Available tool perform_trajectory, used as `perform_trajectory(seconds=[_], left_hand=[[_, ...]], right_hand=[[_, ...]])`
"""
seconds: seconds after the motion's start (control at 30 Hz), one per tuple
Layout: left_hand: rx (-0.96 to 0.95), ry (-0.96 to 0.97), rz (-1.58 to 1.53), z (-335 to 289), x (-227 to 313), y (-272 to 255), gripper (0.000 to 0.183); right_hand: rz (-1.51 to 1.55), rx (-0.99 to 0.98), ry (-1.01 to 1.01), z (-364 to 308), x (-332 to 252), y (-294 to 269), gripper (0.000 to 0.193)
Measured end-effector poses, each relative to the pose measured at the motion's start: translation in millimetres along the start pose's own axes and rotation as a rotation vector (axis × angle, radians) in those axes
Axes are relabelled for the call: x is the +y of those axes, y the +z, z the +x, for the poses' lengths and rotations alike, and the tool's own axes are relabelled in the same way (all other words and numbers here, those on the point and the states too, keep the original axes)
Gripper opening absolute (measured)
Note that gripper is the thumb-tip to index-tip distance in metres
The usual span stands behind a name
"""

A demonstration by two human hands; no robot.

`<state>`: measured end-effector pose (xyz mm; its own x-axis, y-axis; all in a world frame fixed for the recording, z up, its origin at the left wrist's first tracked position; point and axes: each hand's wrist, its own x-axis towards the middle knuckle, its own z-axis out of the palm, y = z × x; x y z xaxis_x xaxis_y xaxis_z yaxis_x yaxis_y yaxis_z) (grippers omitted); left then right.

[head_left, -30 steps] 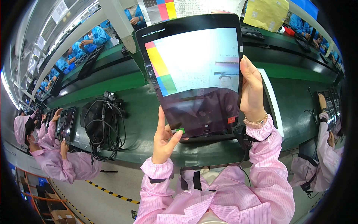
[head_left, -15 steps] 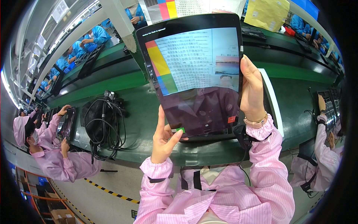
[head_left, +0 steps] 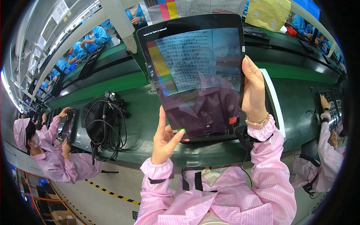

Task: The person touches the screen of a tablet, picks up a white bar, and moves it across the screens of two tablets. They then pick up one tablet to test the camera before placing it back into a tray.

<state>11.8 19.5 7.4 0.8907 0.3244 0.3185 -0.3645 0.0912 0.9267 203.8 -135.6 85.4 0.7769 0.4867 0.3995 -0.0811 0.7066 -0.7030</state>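
A black tablet (head_left: 204, 112) is held up tilted above the workbench, its lit screen toward me. The upper part of the screen shows a camera picture of a printed sheet; below it are a green button at the lower left and a red one at the lower right. My left hand (head_left: 163, 140) grips the lower left corner, thumb on the screen by the green button. Around the right edge is my right hand (head_left: 254, 90), thumb at the front. Behind the tablet's top hangs the printed chart (head_left: 157, 12) with colour blocks and text.
A heap of black cables (head_left: 105, 125) lies on the green workbench (head_left: 140, 120) to my left. A white-edged board (head_left: 275, 105) is behind my right hand. Co-workers in pink sit at both sides, others in blue across the line. A yellow sheet (head_left: 268, 14) hangs at the upper right.
The picture on the tablet's screen has turned darker, and the printed chart behind looks dimmer. Both my hands and the tablet stay in place.
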Motion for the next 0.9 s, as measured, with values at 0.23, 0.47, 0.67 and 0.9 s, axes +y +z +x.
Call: perform_trajectory(seconds=[0.23, 0.47, 0.67, 0.9], left_hand=[[0.064, 0.113, 0.092, 3.3, -6.9, 3.5, 0.076], [0.126, -0.044, -0.117, 7.1, -10.7, 6.1, 0.055], [0.194, -0.096, -0.215, 3.1, -3.1, 17.6, 0.045], [0.105, -0.269, -0.147, -9.2, -25.1, 28.0, 0.046]], right_hand=[[-0.019, -0.046, 0.024, -6.9, 1.6, -9.9, 0.032], [0.004, -0.014, 0.101, -25.4, 11.1, -14.9, 0.031], [0.201, 0.127, 0.280, -25.0, 13.9, -30.8, 0.028], [0.385, 0.036, 0.343, -3.0, -21.5, -103.6, 0.033]])
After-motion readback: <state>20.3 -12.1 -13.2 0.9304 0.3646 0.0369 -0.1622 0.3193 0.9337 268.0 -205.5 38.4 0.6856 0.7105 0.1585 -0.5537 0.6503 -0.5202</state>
